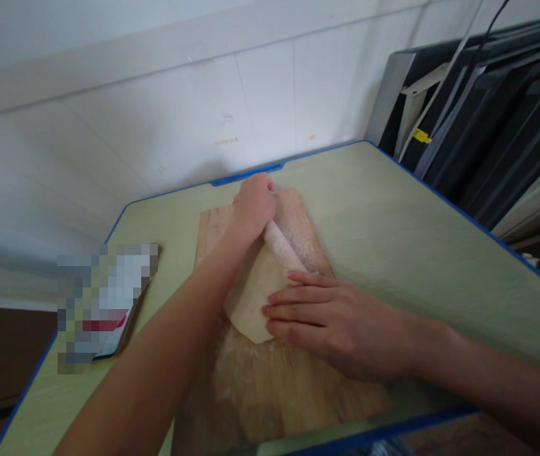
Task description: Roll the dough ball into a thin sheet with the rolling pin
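Note:
A sheet of pale dough [255, 297] lies flat on a floured wooden board [270, 405]. Across the dough's upper right side runs a slim rolling pin [284, 248], whitened by flour; whether dough is wound round it I cannot tell. My left hand [257, 201] is closed around the pin's far end, above the board's top part. My right hand [331, 316] lies flat with fingers stretched out over the dough's right edge, its index fingertip by the pin's near end. The palm hides part of the board.
The board rests on a pale green table [393, 253] with a blue rim. To the left lies a flat, blurred-out object [118, 297] with a dark edge. A white wall [270, 95] stands behind, and dark panels [502, 126] lean beyond the right edge.

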A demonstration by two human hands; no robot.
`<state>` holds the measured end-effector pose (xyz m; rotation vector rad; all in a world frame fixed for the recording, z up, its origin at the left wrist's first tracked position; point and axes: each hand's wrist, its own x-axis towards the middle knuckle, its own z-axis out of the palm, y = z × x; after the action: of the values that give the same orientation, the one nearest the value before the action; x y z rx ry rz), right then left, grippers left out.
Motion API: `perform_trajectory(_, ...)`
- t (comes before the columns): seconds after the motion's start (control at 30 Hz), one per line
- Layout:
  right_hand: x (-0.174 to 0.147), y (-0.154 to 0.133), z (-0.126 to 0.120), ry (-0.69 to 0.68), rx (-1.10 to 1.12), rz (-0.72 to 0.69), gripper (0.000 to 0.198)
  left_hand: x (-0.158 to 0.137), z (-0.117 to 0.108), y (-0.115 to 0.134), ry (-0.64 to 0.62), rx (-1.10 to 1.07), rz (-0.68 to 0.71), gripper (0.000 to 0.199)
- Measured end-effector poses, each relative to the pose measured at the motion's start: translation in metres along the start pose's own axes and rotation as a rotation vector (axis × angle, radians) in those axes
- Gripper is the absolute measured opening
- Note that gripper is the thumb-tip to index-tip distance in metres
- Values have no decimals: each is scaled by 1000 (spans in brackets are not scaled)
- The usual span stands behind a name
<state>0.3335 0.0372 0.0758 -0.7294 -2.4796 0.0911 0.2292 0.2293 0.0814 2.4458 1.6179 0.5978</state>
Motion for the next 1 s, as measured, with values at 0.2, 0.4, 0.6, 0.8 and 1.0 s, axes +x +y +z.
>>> perform_trajectory(0.2, 1, 0, 1, -45, 10, 27, 31, 2, 1, 14, -29, 51, 4, 34)
perform_trajectory(0.4, 0, 1, 0, -43, 4, 13, 32, 2, 4, 31, -61, 115, 19, 32)
perform_trajectory(0.6, -1, -1, 1, -27, -16, 4, 32, 2, -2, 6, -63, 124, -14, 34)
perform_trajectory(0.8, -1, 0, 2, -49, 6, 27, 31, 5, 6, 32, -92, 150, 18, 32)
perform_trajectory(1.0, -2, 4, 1, -55, 8, 13, 33, 4, 6, 46, -104, 135, 42, 33)
